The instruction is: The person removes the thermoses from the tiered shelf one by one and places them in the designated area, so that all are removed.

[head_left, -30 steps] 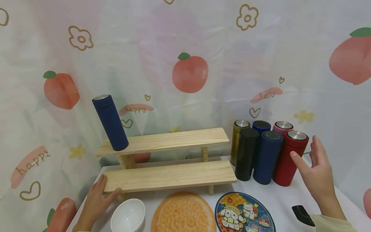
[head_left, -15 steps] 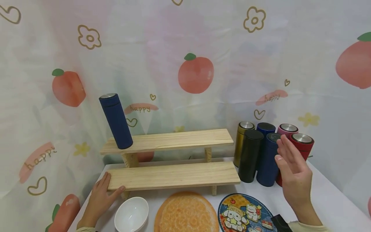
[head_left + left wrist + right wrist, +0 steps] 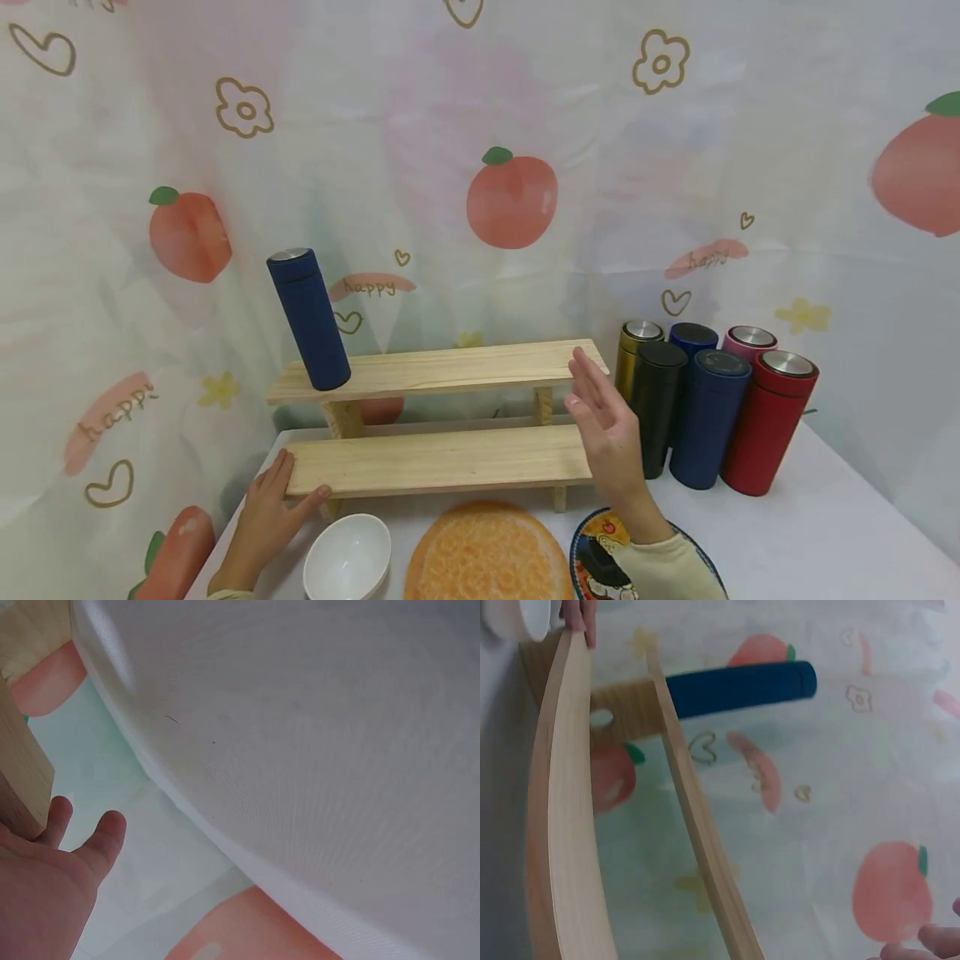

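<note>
My left hand [image 3: 266, 508] rests against the left end of the lower board of a two-tier wooden stand [image 3: 442, 462], its thumb stretched out by the front edge. In the left wrist view, part of this hand [image 3: 45, 877] lies beside the board's end, with two fingertips extending past it. A dark blue thermos [image 3: 309, 321] with a silver lid stands on the left of the upper tier. My right hand [image 3: 611, 442] is raised in front of the stand's right end, fingers extended and holding nothing. Only its fingertips [image 3: 930, 941] show in the right wrist view.
Right of the stand cluster a gold thermos [image 3: 628, 367], black [image 3: 658, 408], bright blue [image 3: 693, 335], dark blue [image 3: 708, 425], pink [image 3: 750, 337] and red [image 3: 771, 425] ones. In front are a white bowl [image 3: 348, 554], a round orange mat [image 3: 487, 554] and a partly covered cartoon mat [image 3: 609, 527].
My right hand has moved left, from beside the red thermos, past the thermos cluster, to the stand's right end. The left hand stays at the lower board. The head view has shifted slightly.
</note>
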Tool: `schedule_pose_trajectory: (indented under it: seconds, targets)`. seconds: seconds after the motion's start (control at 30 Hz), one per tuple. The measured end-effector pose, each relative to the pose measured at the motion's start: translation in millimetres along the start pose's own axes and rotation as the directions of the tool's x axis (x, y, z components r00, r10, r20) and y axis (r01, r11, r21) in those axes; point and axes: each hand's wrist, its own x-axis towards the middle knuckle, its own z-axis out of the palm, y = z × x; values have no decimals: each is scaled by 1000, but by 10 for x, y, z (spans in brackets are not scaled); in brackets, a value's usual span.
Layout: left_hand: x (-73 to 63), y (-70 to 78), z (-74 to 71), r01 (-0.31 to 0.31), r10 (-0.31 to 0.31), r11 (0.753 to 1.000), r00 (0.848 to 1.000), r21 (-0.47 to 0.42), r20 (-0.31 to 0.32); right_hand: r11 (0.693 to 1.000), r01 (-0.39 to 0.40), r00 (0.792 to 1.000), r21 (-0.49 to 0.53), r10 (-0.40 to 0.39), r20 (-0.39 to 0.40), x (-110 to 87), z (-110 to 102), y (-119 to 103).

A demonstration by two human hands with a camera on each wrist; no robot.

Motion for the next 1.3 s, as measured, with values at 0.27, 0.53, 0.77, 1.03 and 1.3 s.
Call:
schedule_pose_trajectory:
  seconds: [0.27, 0.53, 0.77, 1.03, 1.3]
  targets:
    - [23, 1, 19, 20, -21, 1000, 1000, 14, 12, 989, -133, 985, 64, 125, 116, 83, 558, 107]
    - [-1, -33, 17, 5, -5, 1000, 999, 0, -37, 960, -228, 953, 164, 186, 240, 226, 991, 186]
    - [29, -58, 43, 7, -7, 1000, 1000, -10, -25, 949, -261, 938, 175, 208, 276, 393, 1381, 205]
    - [68, -22, 47, -2, 2, 999, 1000, -34, -17, 928, -326, 908, 180, 255, 331, 601, 1818, 248]
    - [45, -43, 45, 40, -40, 999, 999, -26, -10, 945, -306, 912, 119, 255, 320, 801, 2216, 346]
